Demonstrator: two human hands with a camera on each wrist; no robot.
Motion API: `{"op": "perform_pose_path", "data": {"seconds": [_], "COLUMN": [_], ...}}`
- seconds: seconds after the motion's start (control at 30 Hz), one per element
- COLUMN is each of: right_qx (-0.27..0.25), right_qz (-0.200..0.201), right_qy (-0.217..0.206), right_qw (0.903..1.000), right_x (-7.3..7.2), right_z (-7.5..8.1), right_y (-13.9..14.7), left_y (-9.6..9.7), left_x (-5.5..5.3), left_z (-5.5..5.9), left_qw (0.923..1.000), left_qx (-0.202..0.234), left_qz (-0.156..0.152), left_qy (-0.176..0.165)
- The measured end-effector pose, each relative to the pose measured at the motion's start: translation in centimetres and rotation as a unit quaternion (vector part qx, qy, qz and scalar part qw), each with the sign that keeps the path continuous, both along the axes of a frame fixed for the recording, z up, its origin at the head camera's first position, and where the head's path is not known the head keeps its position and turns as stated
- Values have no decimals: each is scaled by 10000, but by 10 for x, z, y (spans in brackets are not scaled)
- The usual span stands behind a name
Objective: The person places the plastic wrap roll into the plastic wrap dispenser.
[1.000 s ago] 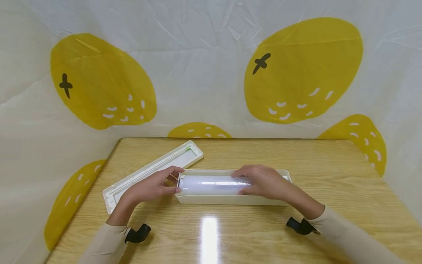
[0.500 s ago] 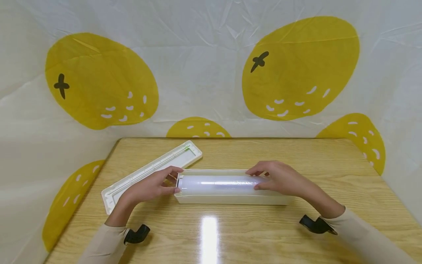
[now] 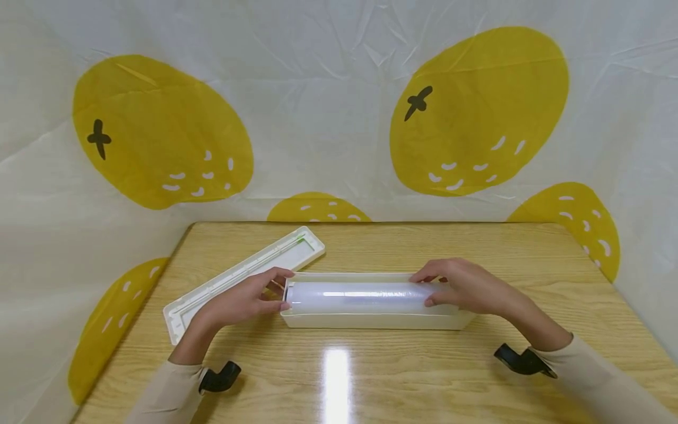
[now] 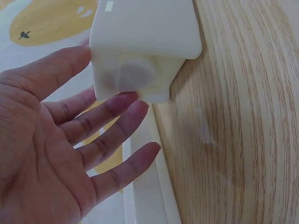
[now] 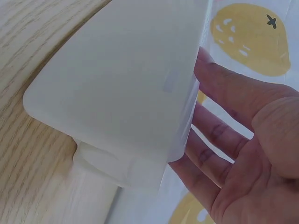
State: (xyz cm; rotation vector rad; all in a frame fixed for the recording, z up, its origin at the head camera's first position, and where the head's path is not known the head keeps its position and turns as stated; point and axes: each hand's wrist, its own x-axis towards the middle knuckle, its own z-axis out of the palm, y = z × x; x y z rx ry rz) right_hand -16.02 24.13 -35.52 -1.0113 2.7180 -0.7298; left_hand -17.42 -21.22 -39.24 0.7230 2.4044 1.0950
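A long cream box (image 3: 371,321) stands uncovered on the table, holding a shiny roll of plastic wrap (image 3: 355,294) lengthwise. At its left end my left hand (image 3: 235,301) holds the box, thumb toward the front and index finger near the back rim. The left wrist view shows its other fingers spread beside the box's end wall (image 4: 145,28). My right hand (image 3: 474,288) curls its thumb and fingers round the roll near its right end. In the right wrist view, the box (image 5: 117,88) partly hides the fingertips of that hand (image 5: 247,140).
Behind my left hand a long cream lid (image 3: 286,254) lies at a slant, inner side up, with a rail along it. The wooden table (image 3: 402,377) meets a white sheet (image 3: 323,118) printed with yellow fruit at its back edge.
My right hand has slid rightward along the roll, from right of its middle toward its right end. My left hand, the box and the lid stay where they were.
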Motion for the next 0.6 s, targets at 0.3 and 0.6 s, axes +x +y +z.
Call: {"op": "perform_pose_path", "data": {"seconds": [0.3, 0.6], "right_qx": [-275, -521], "right_qz": [-165, -579], "right_qy": [-350, -299], "right_qw": [9989, 9965], "right_x": [-3, -2], "right_z": [1, 3], "right_y": [9, 26], "left_y": [0, -1], "left_x": [1, 0], "left_z": [0, 0], "left_qw": [10000, 10000], "left_qx": [15, 19], "left_qz": [-21, -9], "left_qy": [-34, -24]}}
